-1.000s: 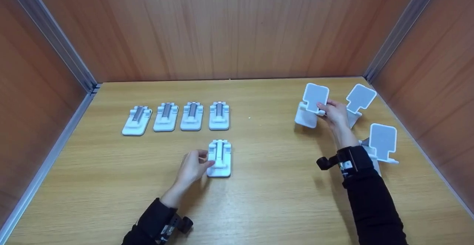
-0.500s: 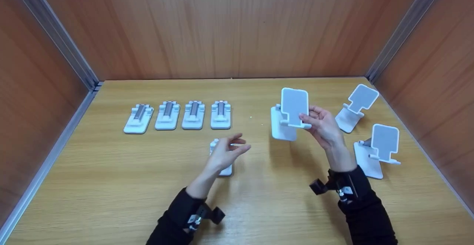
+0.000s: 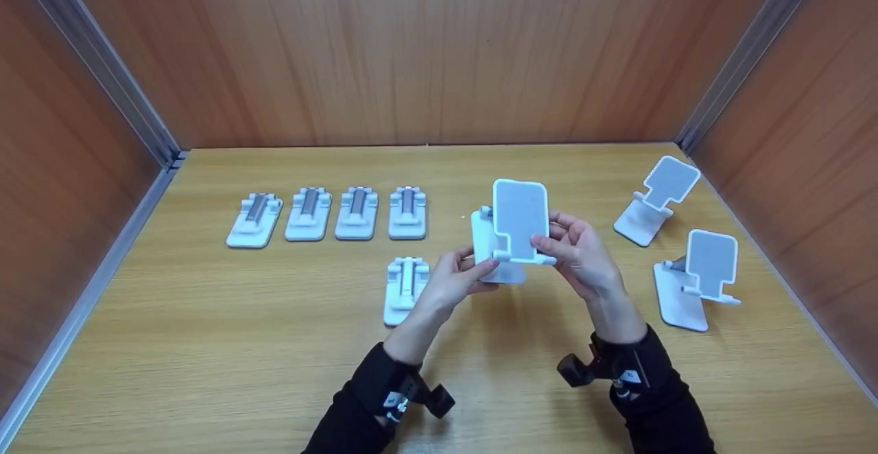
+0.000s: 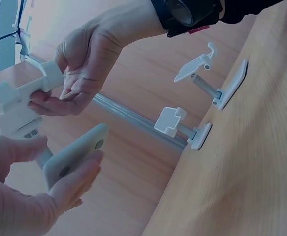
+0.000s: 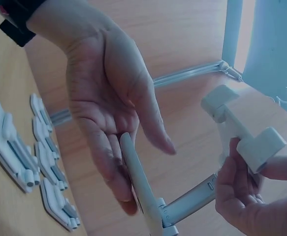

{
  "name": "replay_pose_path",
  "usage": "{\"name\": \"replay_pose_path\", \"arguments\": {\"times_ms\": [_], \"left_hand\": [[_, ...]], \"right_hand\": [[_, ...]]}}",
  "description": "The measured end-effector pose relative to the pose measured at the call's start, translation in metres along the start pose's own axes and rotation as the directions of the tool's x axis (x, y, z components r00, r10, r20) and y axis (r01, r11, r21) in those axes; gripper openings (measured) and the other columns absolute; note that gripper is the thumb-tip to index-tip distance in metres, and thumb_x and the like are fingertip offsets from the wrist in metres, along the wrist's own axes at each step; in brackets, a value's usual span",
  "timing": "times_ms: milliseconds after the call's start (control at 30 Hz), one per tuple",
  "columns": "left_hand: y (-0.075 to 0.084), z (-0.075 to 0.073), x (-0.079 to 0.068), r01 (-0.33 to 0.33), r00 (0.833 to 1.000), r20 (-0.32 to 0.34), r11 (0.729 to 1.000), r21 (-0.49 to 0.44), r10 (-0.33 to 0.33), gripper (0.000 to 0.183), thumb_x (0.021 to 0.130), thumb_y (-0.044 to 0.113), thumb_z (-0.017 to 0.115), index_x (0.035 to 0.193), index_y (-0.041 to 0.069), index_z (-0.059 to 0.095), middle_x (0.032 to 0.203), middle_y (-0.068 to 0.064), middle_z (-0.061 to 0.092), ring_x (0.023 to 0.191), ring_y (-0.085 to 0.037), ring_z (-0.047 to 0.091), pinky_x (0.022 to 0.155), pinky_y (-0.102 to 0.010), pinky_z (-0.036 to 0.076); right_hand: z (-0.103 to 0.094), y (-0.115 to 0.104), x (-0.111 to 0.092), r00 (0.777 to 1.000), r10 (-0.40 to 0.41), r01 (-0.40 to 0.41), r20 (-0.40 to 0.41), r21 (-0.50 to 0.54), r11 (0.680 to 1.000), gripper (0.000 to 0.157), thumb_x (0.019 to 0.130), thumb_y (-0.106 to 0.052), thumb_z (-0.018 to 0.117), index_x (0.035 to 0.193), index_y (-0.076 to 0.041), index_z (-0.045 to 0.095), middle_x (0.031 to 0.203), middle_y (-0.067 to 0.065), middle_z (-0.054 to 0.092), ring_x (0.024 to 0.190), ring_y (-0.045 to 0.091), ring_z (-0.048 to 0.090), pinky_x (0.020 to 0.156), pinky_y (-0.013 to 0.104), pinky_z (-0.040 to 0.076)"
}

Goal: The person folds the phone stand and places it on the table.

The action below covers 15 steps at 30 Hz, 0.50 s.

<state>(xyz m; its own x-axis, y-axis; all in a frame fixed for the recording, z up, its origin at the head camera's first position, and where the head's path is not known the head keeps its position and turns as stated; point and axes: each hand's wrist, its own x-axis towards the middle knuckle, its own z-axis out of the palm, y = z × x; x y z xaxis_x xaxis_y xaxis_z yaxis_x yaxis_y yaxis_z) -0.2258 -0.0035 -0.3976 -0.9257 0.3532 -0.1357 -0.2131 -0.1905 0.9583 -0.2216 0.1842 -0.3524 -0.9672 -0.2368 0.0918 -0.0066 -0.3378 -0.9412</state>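
Observation:
An unfolded white phone stand (image 3: 519, 214) is held up off the table between both hands. My right hand (image 3: 583, 255) pinches the lower part of its upper plate, thumb in front and fingers behind. My left hand (image 3: 449, 282) has the flat base (image 4: 77, 152) between thumb and fingers; in the right wrist view the fingers lie along its underside and the thumb (image 5: 153, 118) is over the other face. A grey leg (image 5: 190, 199) joins base and plate. Just left of the left hand, a folded phone stand (image 3: 400, 289) lies on the table, partly hidden by that hand.
Several folded phone stands (image 3: 357, 214) lie in a row at the back left. Two unfolded phone stands stand at the right, one farther back (image 3: 672, 180) and one nearer (image 3: 712, 265). Wooden panels (image 3: 439, 56) wall the table (image 3: 206, 344) at back and sides.
My right hand has brought the unfolded phone stand leftward from the right side. My left hand has left the folded stand and moved right to take the unfolded one's base.

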Motion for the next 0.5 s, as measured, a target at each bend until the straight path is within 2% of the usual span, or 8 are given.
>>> {"name": "replay_pose_path", "arguments": {"times_ms": [167, 333, 500], "left_hand": [[-0.003, 0.002, 0.0, -0.024, 0.998, -0.049, 1.0, 0.004, 0.024, 0.038, 0.086, -0.002, 0.053, 0.122, -0.009, 0.044, 0.105, -0.023, 0.06, 0.096, -0.029, 0.059, 0.075, -0.033, 0.053], [-0.004, 0.004, -0.002, -0.051, 0.997, -0.055, 0.999, 0.013, 0.052, 0.037, 0.085, -0.006, 0.053, 0.12, -0.011, 0.045, 0.103, -0.023, 0.06, 0.095, -0.029, 0.059, 0.073, -0.033, 0.053], [-0.001, 0.005, -0.002, -0.059, 0.996, -0.066, 0.998, 0.006, 0.059, 0.039, 0.084, -0.008, 0.052, 0.121, -0.013, 0.043, 0.105, -0.025, 0.059, 0.096, -0.031, 0.058, 0.073, -0.032, 0.053]], "right_hand": [[0.005, 0.002, -0.003, 1.0, -0.029, 0.029, 0.002, -0.012, 0.999, 0.034, 0.079, 0.015, 0.054, 0.11, 0.009, 0.043, 0.098, 0.011, 0.063, 0.093, 0.022, 0.06, 0.079, 0.033, 0.051], [0.008, 0.008, -0.004, 0.995, -0.104, 0.103, -0.009, -0.034, 0.994, 0.032, 0.077, 0.018, 0.054, 0.106, 0.007, 0.046, 0.096, 0.012, 0.063, 0.091, 0.022, 0.06, 0.077, 0.032, 0.052], [0.011, 0.017, 0.0, 0.97, -0.238, 0.227, -0.05, -0.165, 0.96, 0.031, 0.074, 0.018, 0.058, 0.101, 0.007, 0.048, 0.094, 0.012, 0.063, 0.088, 0.023, 0.061, 0.075, 0.03, 0.052]]}}
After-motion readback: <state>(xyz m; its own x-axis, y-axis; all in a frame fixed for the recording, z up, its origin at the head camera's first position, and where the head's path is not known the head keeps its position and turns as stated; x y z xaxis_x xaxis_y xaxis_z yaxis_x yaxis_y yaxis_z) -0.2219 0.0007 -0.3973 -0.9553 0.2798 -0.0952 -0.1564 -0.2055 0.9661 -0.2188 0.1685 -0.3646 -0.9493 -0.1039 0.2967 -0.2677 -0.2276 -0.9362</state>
